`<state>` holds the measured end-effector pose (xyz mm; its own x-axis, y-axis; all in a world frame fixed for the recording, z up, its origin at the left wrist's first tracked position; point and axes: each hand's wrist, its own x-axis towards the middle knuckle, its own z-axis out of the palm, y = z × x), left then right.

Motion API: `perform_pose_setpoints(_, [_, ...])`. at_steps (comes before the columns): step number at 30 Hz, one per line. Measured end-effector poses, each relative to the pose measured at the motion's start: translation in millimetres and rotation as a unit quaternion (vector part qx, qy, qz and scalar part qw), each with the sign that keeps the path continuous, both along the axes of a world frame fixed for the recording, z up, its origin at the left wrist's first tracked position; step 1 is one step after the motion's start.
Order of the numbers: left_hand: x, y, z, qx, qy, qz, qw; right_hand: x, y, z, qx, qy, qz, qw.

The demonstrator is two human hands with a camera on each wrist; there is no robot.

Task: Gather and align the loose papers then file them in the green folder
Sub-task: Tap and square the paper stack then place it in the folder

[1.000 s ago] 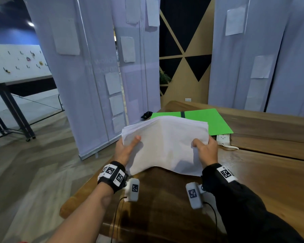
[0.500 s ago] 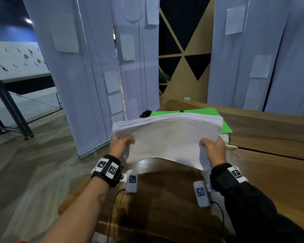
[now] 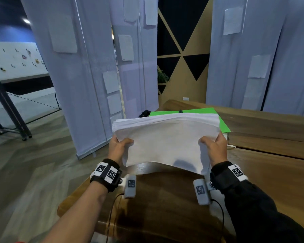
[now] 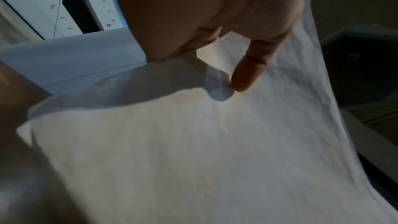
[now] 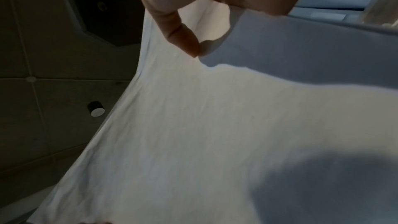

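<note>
We count one stack of white papers point(image 3: 167, 137), too many sheets to number, and one green folder point(image 3: 197, 110) lying on one wooden table point(image 3: 270, 169). We see two hands, the left hand point(image 3: 118, 148) and the right hand point(image 3: 215, 149), and two wrist cameras, one by each wrist.

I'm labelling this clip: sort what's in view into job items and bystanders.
Job: paper stack, gripped at its sides by left hand and right hand; green folder, lying on the wooden table.

Bystanders: white power strip, dark object beyond the folder.
</note>
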<state>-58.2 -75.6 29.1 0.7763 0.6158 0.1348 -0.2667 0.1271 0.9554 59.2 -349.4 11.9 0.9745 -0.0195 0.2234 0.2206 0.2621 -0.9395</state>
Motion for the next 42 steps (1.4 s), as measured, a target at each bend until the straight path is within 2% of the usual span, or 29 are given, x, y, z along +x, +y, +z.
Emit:
perform_pose_setpoints(2, [0, 3, -2, -0.021, 0.0, 0.004, 1.0, 1, -6, -2, 0.002, -0.003, 0.018, 1.0])
perform_pose_setpoints(7, [-1, -4, -13, -0.055, 0.005, -0.043, 0.998, -1, -10, -7, -0.005, 0.062, 0.065, 0.996])
perform_pose_setpoints(14, [-5, -7, -6, -0.012, 0.023, -0.055, 0.998, -1, -10, 0, -0.028, 0.054, 0.052, 0.997])
perform_pose_setpoints(17, [0, -1, 13, 0.026, 0.034, -0.046, 0.998, -4, -13, 7, 0.012, 0.063, 0.062, 0.996])
perform_pose_setpoints(19, [3, -1, 40, 0.082, 0.054, -0.036, 0.995, -1, -17, 14, 0.029, 0.045, 0.002, 0.999])
perform_pose_setpoints(20, [4, -3, 56, 0.117, 0.06, -0.028, 0.991, 2, -19, 17, 0.006, 0.018, -0.043, 0.999])
perform_pose_setpoints(22, [4, -13, 91, 0.184, 0.06, -0.029, 0.981, 1, -20, 25, -0.115, -0.074, -0.107, 0.985])
perform_pose_setpoints(24, [8, -24, 120, 0.273, 0.07, -0.032, 0.959, -9, -12, 38, -0.24, -0.177, -0.117, 0.947])
perform_pose_setpoints(26, [12, -36, 146, 0.378, 0.094, -0.022, 0.921, -24, 3, 52, -0.293, -0.247, -0.097, 0.919])
perform_pose_setpoints(29, [17, -58, 170, 0.497, 0.114, -0.042, 0.859, -38, 25, 66, -0.238, -0.217, -0.01, 0.947])
perform_pose_setpoints(32, [18, -80, 182, 0.578, 0.096, -0.035, 0.81, -45, 39, 63, -0.203, -0.168, -0.006, 0.965])
perform_pose_setpoints(35, [14, -89, 181, 0.644, 0.073, -0.004, 0.762, -44, 48, 44, -0.122, -0.117, 0.036, 0.985])
perform_pose_setpoints(38, [5, -83, 167, 0.666, 0.042, 0.033, 0.744, -41, 46, 27, -0.091, -0.114, 0.041, 0.988])
perform_pose_setpoints(39, [3, -77, 158, 0.668, 0.03, 0.075, 0.739, -40, 44, 23, -0.079, -0.114, 0.041, 0.99])
perform_pose_setpoints(41, [-1, -63, 134, 0.643, 0.005, 0.214, 0.735, -36, 38, 16, -0.054, -0.106, 0.046, 0.992])
perform_pose_setpoints(42, [-2, -56, 118, 0.596, -0.011, 0.275, 0.754, -35, 35, 14, -0.046, -0.104, 0.05, 0.992])
